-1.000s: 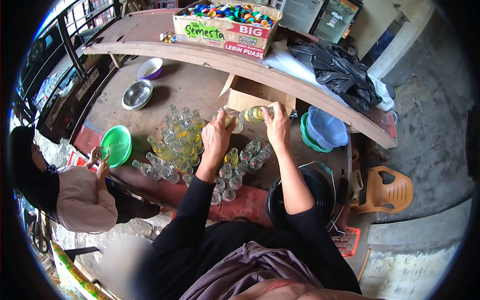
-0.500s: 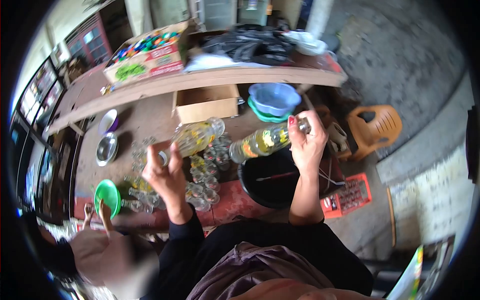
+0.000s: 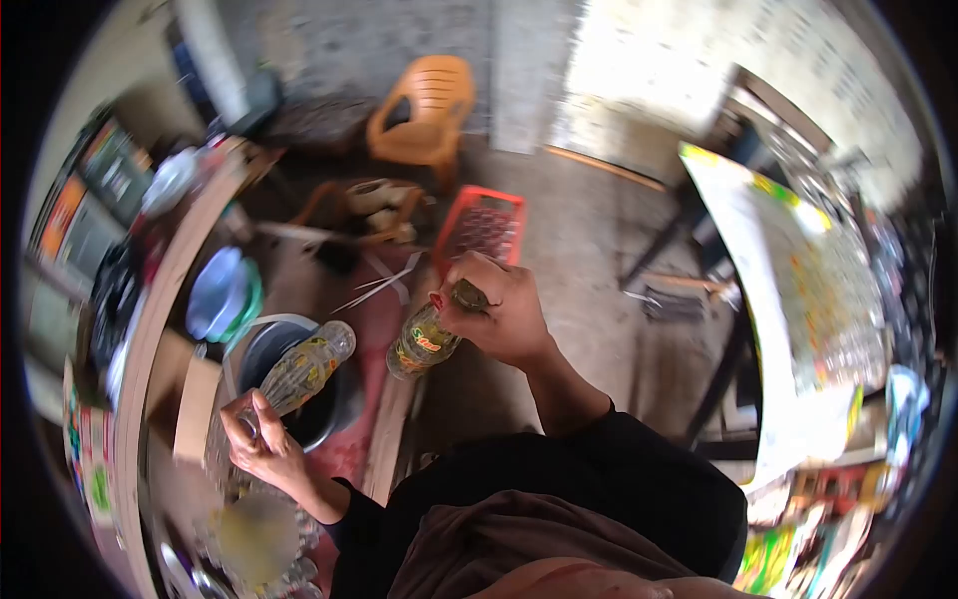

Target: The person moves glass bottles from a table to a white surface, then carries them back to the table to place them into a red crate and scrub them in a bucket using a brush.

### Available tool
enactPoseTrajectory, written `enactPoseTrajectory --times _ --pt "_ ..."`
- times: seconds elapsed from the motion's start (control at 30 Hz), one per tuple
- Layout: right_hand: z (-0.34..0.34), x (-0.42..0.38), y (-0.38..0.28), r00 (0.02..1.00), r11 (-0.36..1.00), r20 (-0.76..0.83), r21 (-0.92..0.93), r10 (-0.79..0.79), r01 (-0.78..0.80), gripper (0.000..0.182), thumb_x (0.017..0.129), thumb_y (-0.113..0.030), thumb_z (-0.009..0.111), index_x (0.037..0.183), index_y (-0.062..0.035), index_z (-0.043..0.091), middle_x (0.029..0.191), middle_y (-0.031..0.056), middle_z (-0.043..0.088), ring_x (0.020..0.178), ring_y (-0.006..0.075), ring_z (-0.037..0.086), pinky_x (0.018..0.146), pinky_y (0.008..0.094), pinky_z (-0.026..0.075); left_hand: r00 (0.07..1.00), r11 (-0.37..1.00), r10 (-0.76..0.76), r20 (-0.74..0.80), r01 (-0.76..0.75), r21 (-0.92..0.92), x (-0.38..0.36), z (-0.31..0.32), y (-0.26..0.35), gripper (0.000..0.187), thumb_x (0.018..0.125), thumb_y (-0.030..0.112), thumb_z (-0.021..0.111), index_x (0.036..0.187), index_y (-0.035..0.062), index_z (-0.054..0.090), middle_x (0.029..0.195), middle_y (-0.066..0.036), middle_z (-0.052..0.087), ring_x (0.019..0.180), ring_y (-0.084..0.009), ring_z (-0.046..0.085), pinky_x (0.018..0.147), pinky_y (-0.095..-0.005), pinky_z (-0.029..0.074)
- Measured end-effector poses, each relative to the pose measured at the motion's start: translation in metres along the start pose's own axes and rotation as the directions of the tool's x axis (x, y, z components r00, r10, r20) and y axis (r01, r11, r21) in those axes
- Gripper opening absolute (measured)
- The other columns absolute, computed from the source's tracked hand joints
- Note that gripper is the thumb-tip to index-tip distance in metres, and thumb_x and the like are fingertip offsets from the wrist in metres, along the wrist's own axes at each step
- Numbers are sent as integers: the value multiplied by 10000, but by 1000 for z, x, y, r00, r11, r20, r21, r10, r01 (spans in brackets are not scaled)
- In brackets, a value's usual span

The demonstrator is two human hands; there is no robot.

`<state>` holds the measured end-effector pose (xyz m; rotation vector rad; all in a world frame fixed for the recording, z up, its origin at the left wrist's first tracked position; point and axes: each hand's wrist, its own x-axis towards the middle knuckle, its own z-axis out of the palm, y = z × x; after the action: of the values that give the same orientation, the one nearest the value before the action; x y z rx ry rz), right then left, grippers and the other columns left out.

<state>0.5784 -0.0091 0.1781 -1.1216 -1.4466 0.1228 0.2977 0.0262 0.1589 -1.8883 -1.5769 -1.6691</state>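
Note:
My left hand [image 3: 267,444] is closed around the narrow end of a clear glass bottle [image 3: 307,369] with yellow print. That bottle lies tilted across my view, its wide end pointing up and right over a black tub [image 3: 344,404]. In a closed grip, my right hand [image 3: 504,314] holds a second glass bottle [image 3: 421,344] by its neck. Its green and yellow printed label faces up, and its base points down and left, near the table edge. My fingers hide most of both necks.
A red crate [image 3: 484,230] stands on the floor beyond my right hand, with an orange plastic chair [image 3: 424,115] behind it. Blue basins [image 3: 218,295] sit on the table at left. Several glass bottles [image 3: 299,574] stand lower left. At right is a white-topped table [image 3: 773,399].
My view has swung to the right, bringing the white-topped table into sight. Both bottles are still held; the right one has turned and now shows its label.

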Motion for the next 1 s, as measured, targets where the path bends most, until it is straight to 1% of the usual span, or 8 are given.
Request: enactPoseTrajectory --times 0.23,0.53,0.63,0.8,0.83,0.93,0.97,1.0 --pt "-176 -80 7 955 875 -266 -421 133 -239 230 735 -168 709 796 -29 536 734 137 582 622 339 570 565 397 465 921 800 130 367 121 -587 -68 108 126 219 889 193 618 820 -10 573 627 -90 546 541 -160 467 524 -277 412" --pt "-297 -153 2 771 649 -610 -514 182 -561 219 775 -131 702 739 -1 530 666 113 547 562 245 535 550 314 441 672 672 479 564 133 -729 -128 182 262 134 832 148 611 797 21 584 573 -84 530 509 -160 528 514 -298 423" --pt "-317 -155 12 717 597 -668 -496 202 -630 260 781 -172 707 741 0 516 674 136 556 599 343 560 563 376 468 593 570 561 577 228 -789 -139 214 290 148 834 145 633 794 16 573 566 -75 520 497 -142 495 494 -290 392" --pt "-352 -140 43 646 532 -736 -471 202 -703 275 778 -192 714 772 20 538 670 173 547 579 332 539 567 357 458 474 503 641 604 336 -797 -148 283 331 135 839 119 663 811 19 576 621 -95 557 549 -162 534 530 -309 409" --pt "-359 -136 52 645 535 -749 -485 155 -692 229 787 -162 691 753 10 544 631 91 529 553 153 488 538 286 421 464 498 648 604 342 -797 -148 299 340 135 839 119 663 811 19 576 621 -95 557 549 -162 534 530 -309 409" --pt "-385 -109 68 618 504 -780 -498 95 -706 210 798 -163 687 755 10 576 608 70 534 560 127 488 540 277 416 473 463 675 566 325 -825 -137 344 372 162 843 135 675 843 6 577 708 -108 610 633 -225 592 604 -334 462" --pt "-398 -100 70 629 464 -770 -521 106 -716 262 790 -203 726 803 19 587 684 169 572 589 293 558 588 343 466 471 460 674 570 336 -822 -130 354 384 162 843 135 675 843 6 577 708 -108 610 633 -225 592 604 -334 462" --pt "-411 -89 72 633 440 -770 -543 79 -715 262 795 -208 725 804 14 587 685 166 579 591 290 565 587 342 467 482 437 683 548 332 -836 -124 363 398 164 844 139 678 855 10 577 728 -107 615 648 -224 597 610 -335 467"
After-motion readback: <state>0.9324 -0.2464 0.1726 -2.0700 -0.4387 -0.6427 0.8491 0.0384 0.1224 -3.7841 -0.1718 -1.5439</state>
